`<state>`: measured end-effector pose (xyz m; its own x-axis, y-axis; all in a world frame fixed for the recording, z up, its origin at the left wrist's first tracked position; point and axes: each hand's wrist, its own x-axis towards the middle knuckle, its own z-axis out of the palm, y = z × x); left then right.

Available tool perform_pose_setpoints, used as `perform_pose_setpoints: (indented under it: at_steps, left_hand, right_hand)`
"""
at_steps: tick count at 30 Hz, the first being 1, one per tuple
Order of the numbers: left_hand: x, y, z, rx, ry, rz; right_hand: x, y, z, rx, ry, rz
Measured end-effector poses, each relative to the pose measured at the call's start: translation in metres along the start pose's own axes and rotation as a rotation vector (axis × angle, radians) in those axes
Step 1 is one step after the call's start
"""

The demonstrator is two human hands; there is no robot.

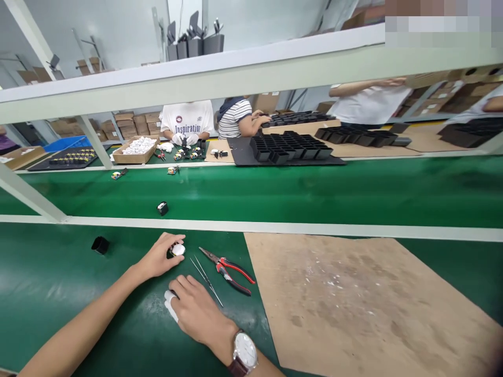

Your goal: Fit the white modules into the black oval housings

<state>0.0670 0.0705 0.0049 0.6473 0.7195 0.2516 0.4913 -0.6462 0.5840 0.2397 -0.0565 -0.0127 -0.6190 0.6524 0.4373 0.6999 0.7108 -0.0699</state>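
Left hand (159,257) curled over a small part (176,250), white cap on a dark body, fingertips pinching it against the green bench mat (58,277). Right hand (196,306) resting palm-down just near of that, fingers loosely bent, thumb wrapped in a white finger cot (170,305); can't tell whether anything's tucked under the palm. Wristwatch (244,352) with a pale dial on that same wrist.

Right beside the hands, to the right: thin tweezers (206,280) lying flat, then red-handled pliers (230,269) just past them, tips pointing far-left. Further right, a big sheet of brown cardboard (353,303) speckled with white crumbs.

Off to the left on the mat, a small black housing (100,245) sitting alone. Another small black piece (162,208) out on the green conveyor belt (314,191), beyond the pale rail.

Far side of the belt: a person in a white printed T-shirt (187,119) with gloved hands over some small parts, a person in a striped shirt (234,118) next to them, a cardboard box of white pieces (137,147), and rows of black housings (291,146) on a dark mat.
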Motion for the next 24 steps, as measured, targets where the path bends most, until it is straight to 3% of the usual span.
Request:
perform_pose_setpoints:
  at_steps: [4, 7, 11, 13, 15, 17, 19, 24]
  left_hand:
    - [-0.020, 0.014, -0.008, 0.022, -0.075, 0.045]
    - [-0.040, 0.010, -0.038, 0.108, -0.027, 0.050]
    - [-0.076, -0.034, -0.101, 0.461, 0.324, -0.103]
    - [-0.094, -0.065, -0.127, 0.556, 0.390, -0.217]
    - [-0.107, -0.089, -0.141, 0.530, 0.361, -0.295]
    - [-0.113, -0.100, -0.140, 0.479, 0.311, -0.310]
    - [-0.111, -0.095, -0.125, 0.434, 0.269, -0.288]
    - [-0.087, -0.031, -0.065, 0.250, 0.116, -0.105]
  right_hand:
    - [-0.003, 0.010, -0.005, 0.012, 0.163, 0.068]
    - [-0.001, 0.015, -0.012, 0.008, 0.270, 0.142]
    - [0.005, 0.016, -0.014, -0.058, 0.248, 0.231]
    - [0.008, 0.016, -0.011, -0.106, 0.175, 0.272]
    - [0.011, 0.017, -0.007, -0.129, 0.104, 0.284]
    - [0.013, 0.019, -0.003, -0.122, 0.055, 0.253]
    - [0.013, 0.021, 0.000, -0.099, 0.034, 0.213]
    - [0.008, 0.017, 0.005, -0.058, -0.017, 0.201]
